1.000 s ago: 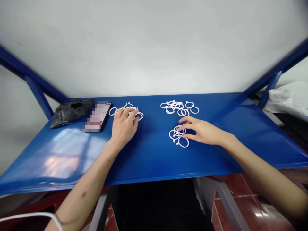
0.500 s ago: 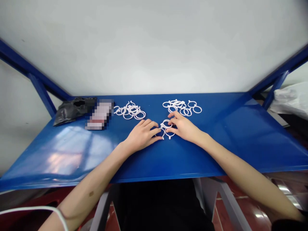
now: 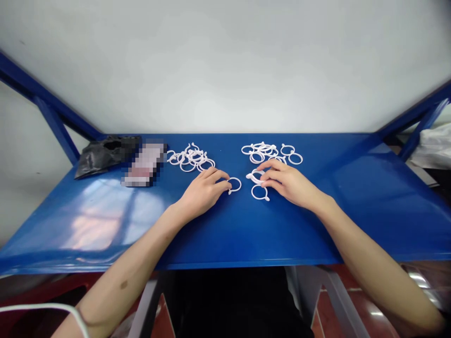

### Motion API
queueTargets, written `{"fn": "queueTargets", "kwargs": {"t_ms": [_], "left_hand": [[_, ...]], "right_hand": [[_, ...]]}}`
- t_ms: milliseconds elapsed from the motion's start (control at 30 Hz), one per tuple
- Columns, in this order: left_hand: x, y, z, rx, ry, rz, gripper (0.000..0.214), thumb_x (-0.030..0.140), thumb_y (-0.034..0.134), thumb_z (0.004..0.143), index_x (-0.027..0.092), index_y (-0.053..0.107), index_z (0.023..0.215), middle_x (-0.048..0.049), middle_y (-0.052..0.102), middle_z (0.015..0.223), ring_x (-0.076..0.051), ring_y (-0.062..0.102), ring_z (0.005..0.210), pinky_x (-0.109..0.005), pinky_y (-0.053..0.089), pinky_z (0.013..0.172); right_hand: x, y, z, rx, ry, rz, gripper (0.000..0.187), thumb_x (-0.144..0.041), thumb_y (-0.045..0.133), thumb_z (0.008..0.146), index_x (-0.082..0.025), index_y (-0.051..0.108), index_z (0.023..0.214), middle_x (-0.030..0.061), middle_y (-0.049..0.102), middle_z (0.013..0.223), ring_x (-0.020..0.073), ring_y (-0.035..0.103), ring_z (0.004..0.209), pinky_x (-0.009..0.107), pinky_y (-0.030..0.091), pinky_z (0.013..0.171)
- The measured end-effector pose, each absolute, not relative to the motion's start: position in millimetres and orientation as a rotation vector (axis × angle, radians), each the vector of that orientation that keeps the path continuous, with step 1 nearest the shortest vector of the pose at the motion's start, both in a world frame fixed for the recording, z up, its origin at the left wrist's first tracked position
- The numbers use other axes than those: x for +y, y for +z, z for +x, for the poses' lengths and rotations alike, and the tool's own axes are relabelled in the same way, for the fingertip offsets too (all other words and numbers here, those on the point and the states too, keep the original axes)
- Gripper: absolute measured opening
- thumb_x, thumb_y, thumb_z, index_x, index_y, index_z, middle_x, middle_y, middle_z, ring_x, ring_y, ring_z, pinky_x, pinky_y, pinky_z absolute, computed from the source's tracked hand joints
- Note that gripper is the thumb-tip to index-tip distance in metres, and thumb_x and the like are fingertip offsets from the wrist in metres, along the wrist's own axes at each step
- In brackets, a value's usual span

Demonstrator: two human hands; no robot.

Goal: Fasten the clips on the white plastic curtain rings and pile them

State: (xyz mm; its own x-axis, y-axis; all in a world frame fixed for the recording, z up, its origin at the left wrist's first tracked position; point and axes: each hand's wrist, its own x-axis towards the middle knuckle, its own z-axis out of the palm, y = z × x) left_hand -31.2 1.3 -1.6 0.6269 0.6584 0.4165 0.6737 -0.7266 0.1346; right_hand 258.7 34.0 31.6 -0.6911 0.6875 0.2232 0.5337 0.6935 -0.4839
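Observation:
My left hand (image 3: pixel 203 190) rests on the blue table (image 3: pixel 218 225) with its fingertips pinching one white plastic ring (image 3: pixel 234 185). My right hand (image 3: pixel 287 182) lies just to the right, its fingers closed on a small bunch of white rings (image 3: pixel 256 176). Another single white ring (image 3: pixel 260 192) lies flat on the table under that hand's thumb. A pile of white rings (image 3: pixel 190 159) sits behind my left hand. A second pile of white rings (image 3: pixel 271 152) sits behind my right hand.
A crumpled black plastic bag (image 3: pixel 104 154) lies at the back left, with a blurred flat packet (image 3: pixel 143 164) beside it. Blue frame struts (image 3: pixel 52 122) rise at both back corners. A white bag (image 3: pixel 431 148) lies off the table at the right.
My left hand left the back-left pile and came to the middle. My right hand dragged the small cluster of rings leftward; the two hands then drew apart, one ring going with the left.

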Motion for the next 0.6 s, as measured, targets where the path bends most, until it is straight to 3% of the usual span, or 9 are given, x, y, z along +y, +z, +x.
{"fn": "queueTargets", "kwargs": {"t_ms": [133,300,433,600], "left_hand": [[0.4,-2.4,-29.6,-1.127,-0.729,-2.789,0.024,0.015,0.048,0.100,0.020,0.071,0.100,-0.0076,0.070,0.111,-0.021,0.056,0.096,-0.038,0.053,0.090],[-1.9,-1.3,-26.4,-1.132,-0.815,-2.827,0.018,0.017,0.051,0.100,0.019,0.069,0.103,-0.0078,0.069,0.112,-0.020,0.057,0.097,-0.039,0.052,0.092],[-4.8,2.4,-24.7,-1.154,-0.888,-2.937,0.017,0.016,0.052,0.100,0.020,0.067,0.104,-0.0070,0.071,0.110,-0.020,0.058,0.102,-0.041,0.050,0.096],[-10.0,9.3,-19.8,-1.425,-1.168,-3.194,0.017,0.022,0.046,0.103,0.020,0.063,0.101,-0.0043,0.069,0.098,-0.016,0.062,0.090,-0.032,0.052,0.083]], "right_hand": [[33.9,36.7,261.5,-2.497,0.536,-0.930,0.022,-0.030,0.052,0.101,-0.024,0.071,0.094,0.0066,0.066,0.121,0.0219,0.066,0.105,0.039,0.053,0.091],[27.2,29.4,250.2,-2.530,0.539,-0.886,0.021,-0.034,0.052,0.102,-0.023,0.069,0.101,0.0050,0.070,0.103,0.0203,0.065,0.097,0.035,0.052,0.086],[20.1,21.8,238.6,-2.494,0.536,-0.843,0.019,-0.033,0.051,0.103,-0.023,0.068,0.099,0.0049,0.071,0.104,0.0205,0.064,0.099,0.036,0.051,0.088],[13.3,22.1,230.6,-2.242,0.745,-0.859,0.015,-0.034,0.058,0.099,-0.023,0.068,0.096,0.0041,0.071,0.103,0.0187,0.065,0.097,0.034,0.050,0.088]]}}
